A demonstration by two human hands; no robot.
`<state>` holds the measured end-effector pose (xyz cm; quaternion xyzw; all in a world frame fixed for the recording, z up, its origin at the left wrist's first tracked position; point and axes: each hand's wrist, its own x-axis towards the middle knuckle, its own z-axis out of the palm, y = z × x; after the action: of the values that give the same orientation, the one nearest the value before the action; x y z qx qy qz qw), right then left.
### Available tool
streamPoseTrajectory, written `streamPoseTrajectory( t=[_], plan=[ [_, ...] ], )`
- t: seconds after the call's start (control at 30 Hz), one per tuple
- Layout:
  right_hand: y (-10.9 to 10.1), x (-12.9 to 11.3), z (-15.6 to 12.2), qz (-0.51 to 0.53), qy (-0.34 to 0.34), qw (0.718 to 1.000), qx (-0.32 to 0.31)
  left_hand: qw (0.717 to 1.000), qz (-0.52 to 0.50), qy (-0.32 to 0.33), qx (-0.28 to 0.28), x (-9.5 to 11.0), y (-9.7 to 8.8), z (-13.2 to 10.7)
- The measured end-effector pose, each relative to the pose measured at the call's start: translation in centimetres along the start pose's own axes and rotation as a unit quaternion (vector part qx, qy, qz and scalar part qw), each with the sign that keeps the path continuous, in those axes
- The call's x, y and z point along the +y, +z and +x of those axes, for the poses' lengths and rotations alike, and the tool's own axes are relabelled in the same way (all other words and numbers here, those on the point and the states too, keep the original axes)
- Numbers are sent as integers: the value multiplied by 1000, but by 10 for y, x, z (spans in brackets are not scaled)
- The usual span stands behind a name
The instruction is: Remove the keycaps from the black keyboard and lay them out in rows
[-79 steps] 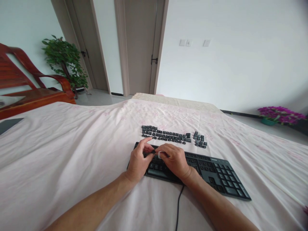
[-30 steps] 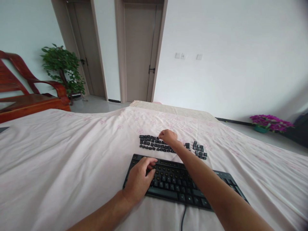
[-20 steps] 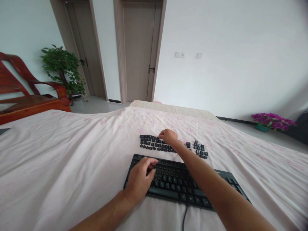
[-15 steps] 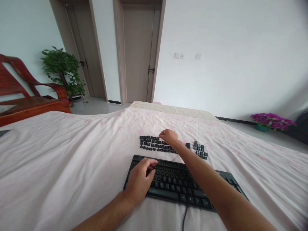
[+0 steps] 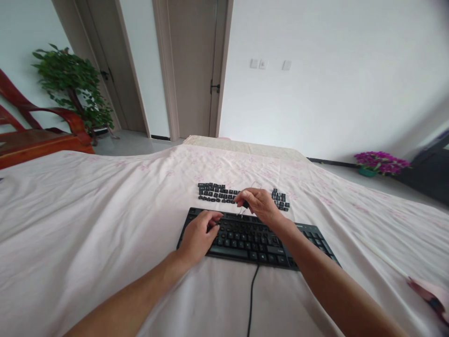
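A black keyboard (image 5: 259, 241) lies on the pale pink sheet (image 5: 105, 224) in front of me. Just beyond it, removed black keycaps (image 5: 213, 193) lie in rows, with a smaller cluster of keycaps (image 5: 282, 200) to the right. My left hand (image 5: 198, 231) rests on the keyboard's left end with its fingers loosely bent on the keys and nothing in it. My right hand (image 5: 259, 204) hovers over the keyboard's far edge. It is pinched on a thin wire keycap puller (image 5: 242, 211), with a small dark piece at the fingertips.
The keyboard's black cable (image 5: 251, 299) runs toward me over the sheet. A red wooden chair (image 5: 38, 135) and a green plant (image 5: 70, 84) stand at the left. Purple flowers (image 5: 380, 163) and dark furniture (image 5: 431, 168) are at the right; a pink object (image 5: 428, 292) lies at the lower right.
My right hand has drawn back from the keycap rows to the keyboard's far edge, still pinched. My left hand stays on the keyboard's left end. The view has swung slightly right.
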<state>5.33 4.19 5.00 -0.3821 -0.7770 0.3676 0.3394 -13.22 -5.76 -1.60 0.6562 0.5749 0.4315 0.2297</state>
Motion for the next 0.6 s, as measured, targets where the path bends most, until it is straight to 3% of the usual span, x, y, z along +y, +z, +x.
streamPoseTrajectory(
  t=[0.2,0.4,0.6],
  plan=[
    [17,5,-43,143,-20,988,-44,991,92,21,-90,6,-6,6],
    [25,8,-45,160,-67,982,-76,977,143,42,-150,13,-9,11],
    [27,7,-42,118,-84,983,-117,978,133,55,-149,12,-1,9]
  ],
)
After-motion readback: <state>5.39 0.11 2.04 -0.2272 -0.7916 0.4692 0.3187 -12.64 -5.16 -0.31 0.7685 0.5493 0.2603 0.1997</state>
